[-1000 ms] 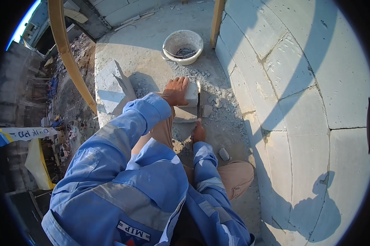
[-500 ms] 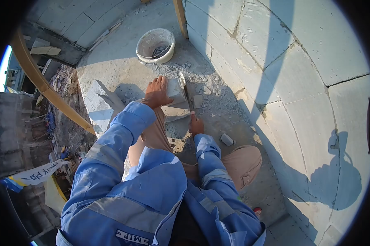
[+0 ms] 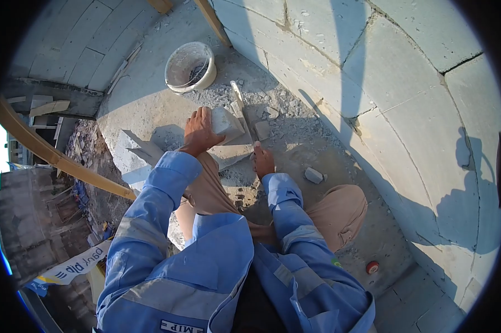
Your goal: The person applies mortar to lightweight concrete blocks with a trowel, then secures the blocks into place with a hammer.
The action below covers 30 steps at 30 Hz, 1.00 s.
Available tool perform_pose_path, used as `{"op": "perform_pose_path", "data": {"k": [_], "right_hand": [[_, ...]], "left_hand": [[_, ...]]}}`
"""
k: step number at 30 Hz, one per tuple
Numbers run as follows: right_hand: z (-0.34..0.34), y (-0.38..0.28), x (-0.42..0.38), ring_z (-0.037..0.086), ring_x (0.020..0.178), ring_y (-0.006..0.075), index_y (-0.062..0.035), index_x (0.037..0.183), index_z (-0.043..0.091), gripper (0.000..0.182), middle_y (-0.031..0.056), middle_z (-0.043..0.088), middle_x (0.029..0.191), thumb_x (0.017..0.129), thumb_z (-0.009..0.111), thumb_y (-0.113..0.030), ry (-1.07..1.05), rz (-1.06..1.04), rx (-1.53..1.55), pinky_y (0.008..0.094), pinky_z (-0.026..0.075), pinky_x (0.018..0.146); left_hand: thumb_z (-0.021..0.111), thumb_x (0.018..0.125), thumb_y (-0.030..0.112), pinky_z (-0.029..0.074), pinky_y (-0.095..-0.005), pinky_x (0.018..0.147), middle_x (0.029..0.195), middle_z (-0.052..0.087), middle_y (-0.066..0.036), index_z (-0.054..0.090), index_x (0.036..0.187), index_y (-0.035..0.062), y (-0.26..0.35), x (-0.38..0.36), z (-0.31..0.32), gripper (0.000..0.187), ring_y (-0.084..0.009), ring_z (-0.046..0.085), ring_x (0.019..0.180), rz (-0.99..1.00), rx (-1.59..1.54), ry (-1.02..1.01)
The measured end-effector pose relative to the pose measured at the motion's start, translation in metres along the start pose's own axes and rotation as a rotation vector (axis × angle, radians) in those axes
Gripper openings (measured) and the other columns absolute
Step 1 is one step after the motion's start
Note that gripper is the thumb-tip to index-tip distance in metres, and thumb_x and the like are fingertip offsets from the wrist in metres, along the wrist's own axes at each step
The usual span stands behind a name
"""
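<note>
My left hand (image 3: 202, 130) is spread over a pale lightweight concrete block (image 3: 226, 125), gripping it from its left side and top. In my right hand (image 3: 264, 162) is the handle end of a long flat-bladed tool (image 3: 246, 118); the handle is mostly hidden by the fingers. The blade points away from me and lies along the block's right face. Beneath the block is another pale slab (image 3: 231, 155). A small offcut (image 3: 262, 130) sits just right of the blade, among crumbs and dust.
A white bucket (image 3: 208, 75) with dark items inside stands ahead. Broken block pieces (image 3: 135, 154) lie left of my hand, a chunk (image 3: 313, 175) to the right. A block wall (image 3: 383, 141) rises at right. Left, past a curved-looking wooden bar (image 3: 67, 165), the floor ends above rubble.
The view has shifted, and the bucket and hands appear further left. The blade is tilted more to the left, still against the block's right side. Both hands keep their holds.
</note>
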State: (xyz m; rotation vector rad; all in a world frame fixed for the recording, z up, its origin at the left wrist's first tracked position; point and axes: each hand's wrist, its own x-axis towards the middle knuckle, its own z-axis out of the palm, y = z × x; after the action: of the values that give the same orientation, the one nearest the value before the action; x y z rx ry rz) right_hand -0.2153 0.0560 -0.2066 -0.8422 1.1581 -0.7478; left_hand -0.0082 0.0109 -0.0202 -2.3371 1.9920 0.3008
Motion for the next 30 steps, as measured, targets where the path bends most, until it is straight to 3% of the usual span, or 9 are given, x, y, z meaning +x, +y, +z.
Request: {"op": "perform_pose_path", "data": {"k": [2, 4, 8, 13, 16, 25, 27, 30], "right_hand": [[-0.001, 0.003, -0.006, 0.05, 0.041, 0.0205, -0.0001, 0.06, 0.057, 0.079, 0.0083, 0.05, 0.049, 0.091, 0.052, -0.072, -0.025, -0.005, 0.078, 0.0374, 0.038, 0.041], [-0.01, 0.028, 0.0, 0.047, 0.04, 0.0178, -0.0007, 0.064, 0.058, 0.076, 0.0057, 0.047, 0.049, 0.093, 0.052, -0.07, -0.031, 0.139, -0.229, 0.0344, 0.037, 0.041], [-0.015, 0.016, -0.014, 0.046, 0.04, 0.0172, -0.0014, 0.063, 0.058, 0.075, 0.005, 0.046, 0.049, 0.093, 0.052, -0.07, -0.023, 0.223, -0.222, 0.0342, 0.038, 0.042], [-0.007, 0.01, 0.0, 0.049, 0.041, 0.0182, -0.001, 0.061, 0.059, 0.078, 0.007, 0.049, 0.048, 0.092, 0.052, -0.072, -0.036, 0.023, 0.023, 0.0355, 0.038, 0.043], [-0.022, 0.039, 0.001, 0.049, 0.041, 0.0174, -0.0003, 0.065, 0.06, 0.077, 0.0064, 0.048, 0.048, 0.092, 0.052, -0.072, -0.076, 0.125, -0.265, 0.0334, 0.037, 0.042], [-0.004, 0.02, -0.004, 0.046, 0.04, 0.0165, 0.0003, 0.065, 0.059, 0.077, 0.0063, 0.049, 0.051, 0.093, 0.052, -0.071, -0.021, -0.005, -0.04, 0.0321, 0.037, 0.04], [-0.011, 0.026, -0.005, 0.045, 0.04, 0.0154, -0.0009, 0.063, 0.057, 0.074, 0.0056, 0.048, 0.051, 0.093, 0.053, -0.069, -0.037, 0.075, -0.222, 0.032, 0.035, 0.039], [-0.012, 0.028, -0.003, 0.046, 0.04, 0.015, -0.0018, 0.062, 0.057, 0.073, 0.0055, 0.049, 0.052, 0.093, 0.055, -0.068, -0.03, 0.199, -0.152, 0.032, 0.033, 0.039]], "left_hand": [[0.085, 0.062, 0.043, 0.043, -0.046, 0.101, 0.126, 0.051, -0.015, 0.046, 0.131, 0.0005, 0.001, -0.005, -0.001, 0.09, -0.0333, 0.051, 0.121, -0.004, 0.004, 0.001], [0.086, 0.062, 0.042, 0.043, -0.0458, 0.101, 0.125, 0.051, -0.015, 0.046, 0.131, 0.0007, 0.002, -0.001, -0.004, 0.09, -0.0331, 0.052, 0.12, 0.002, -0.004, -0.018], [0.086, 0.061, 0.042, 0.043, -0.0459, 0.101, 0.124, 0.052, -0.015, 0.046, 0.131, 0.0004, 0.004, -0.005, 0.0, 0.09, -0.0334, 0.052, 0.121, -0.02, -0.039, -0.055], [0.085, 0.062, 0.042, 0.042, -0.0455, 0.104, 0.125, 0.053, -0.016, 0.045, 0.133, 0.0001, -0.003, 0.003, 0.006, 0.092, -0.034, 0.05, 0.124, -0.018, -0.002, 0.043], [0.085, 0.062, 0.043, 0.042, -0.0456, 0.104, 0.126, 0.053, -0.016, 0.045, 0.133, -0.0001, 0.003, -0.002, 0.002, 0.092, -0.0342, 0.05, 0.125, -0.015, -0.016, 0.007], [0.084, 0.063, 0.042, 0.043, -0.0459, 0.103, 0.124, 0.053, -0.015, 0.048, 0.129, 0.0017, 0.001, -0.005, -0.005, 0.085, -0.0332, 0.051, 0.123, -0.036, -0.019, -0.021], [0.085, 0.062, 0.042, 0.041, -0.0457, 0.107, 0.129, 0.052, -0.016, 0.044, 0.136, -0.0006, 0.002, -0.001, -0.002, 0.095, -0.0355, 0.05, 0.126, -0.039, -0.03, -0.019], [0.086, 0.061, 0.04, 0.042, -0.0462, 0.104, 0.127, 0.053, -0.016, 0.045, 0.135, 0.0002, 0.005, -0.002, -0.011, 0.093, -0.0345, 0.051, 0.124, -0.056, -0.053, -0.055]]}}
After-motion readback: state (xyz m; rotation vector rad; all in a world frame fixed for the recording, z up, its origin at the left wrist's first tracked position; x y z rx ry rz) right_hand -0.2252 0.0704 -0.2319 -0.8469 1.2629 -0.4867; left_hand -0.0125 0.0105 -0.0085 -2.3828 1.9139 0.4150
